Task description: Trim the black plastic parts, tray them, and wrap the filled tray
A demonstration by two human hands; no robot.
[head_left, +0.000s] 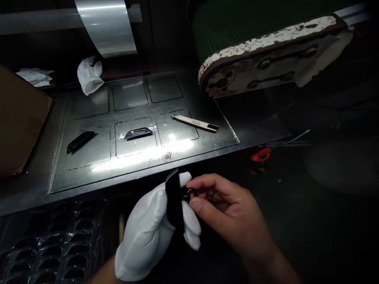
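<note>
My left hand (148,228), in a white glove, grips a glossy black plastic part (174,201) upright in front of the table edge. The bare fingers of my right hand (227,213) pinch a small black ring-shaped piece (190,193) at the right side of that part. Whether the ring is joined to the part I cannot tell. Beyond the hands, a similar black part (138,133) lies on clear film on the table, and another dark part (80,142) rests to its left. A pale craft knife marked A06 (195,122) lies to the right.
The metal table (133,152) has marked rectangles. At left stand a cardboard box (22,122) and, below, a tray with several pockets (50,248). White gloves (89,75) lie behind, under a film roll (108,25). A worn machine head (272,55) overhangs the right; red-handled scissors (260,154) sit below.
</note>
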